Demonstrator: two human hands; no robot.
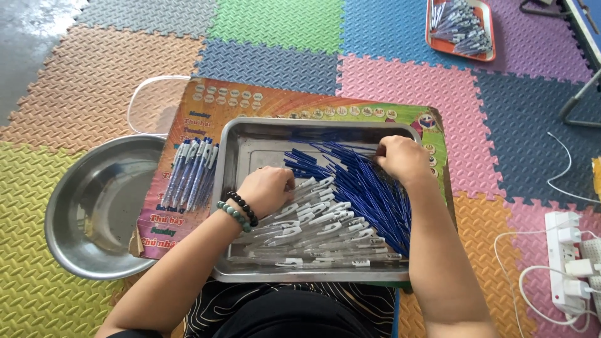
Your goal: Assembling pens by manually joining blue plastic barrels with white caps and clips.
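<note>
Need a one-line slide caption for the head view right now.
Left hand on clear pen barrels, right hand on blue refills, in a steel tray.

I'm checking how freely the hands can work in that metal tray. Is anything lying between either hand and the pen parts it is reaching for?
Nothing visible. The left hand rests directly on the clear pen barrels, and the right hand is on the blue refills, all inside the metal tray. The assembled pens lie outside it, to the left.
</note>
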